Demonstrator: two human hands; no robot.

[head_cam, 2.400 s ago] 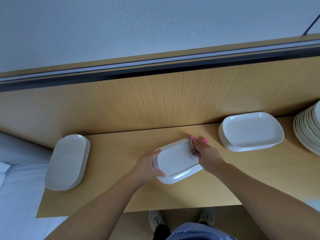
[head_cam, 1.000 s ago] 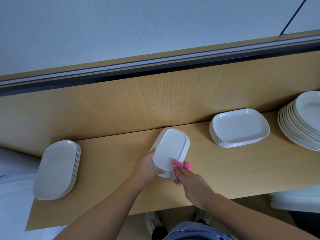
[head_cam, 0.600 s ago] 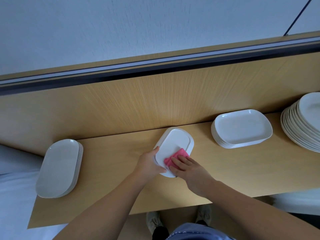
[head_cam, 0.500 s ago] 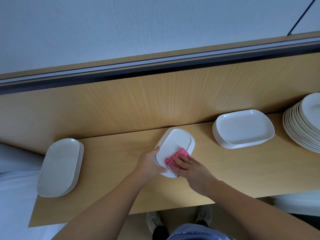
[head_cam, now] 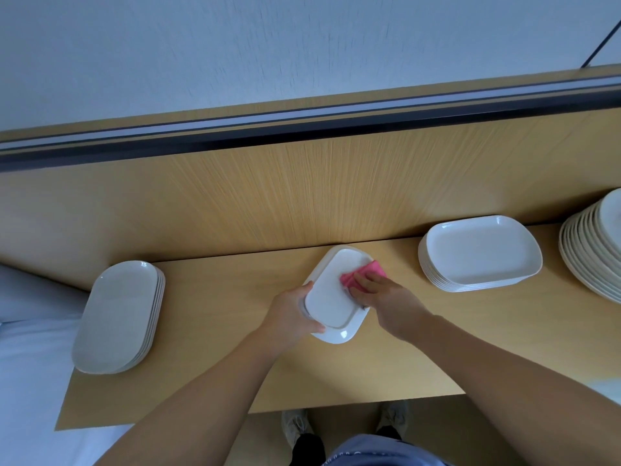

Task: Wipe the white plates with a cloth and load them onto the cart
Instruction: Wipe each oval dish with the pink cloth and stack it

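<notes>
A white rectangular plate [head_cam: 331,299] is held over the middle of the wooden shelf [head_cam: 215,307]. My left hand [head_cam: 291,317] grips its left edge, thumb on the rim near the front. My right hand [head_cam: 386,297] presses a pink cloth [head_cam: 361,274] flat against the plate's right side, fingers stretched over the cloth. A stack of white rectangular plates [head_cam: 479,252] stands to the right. A stack of white oval plates [head_cam: 117,316] lies at the shelf's left end.
A tall stack of round white plates [head_cam: 596,245] sits at the far right edge. A wooden back panel [head_cam: 302,193] rises behind the shelf. White fabric [head_cam: 30,364] lies to the left. My shoes [head_cam: 295,428] show below the shelf's front edge.
My right hand has slid the pink cloth from the plate's near end up towards its far right side. The left hand keeps its grip on the plate.
</notes>
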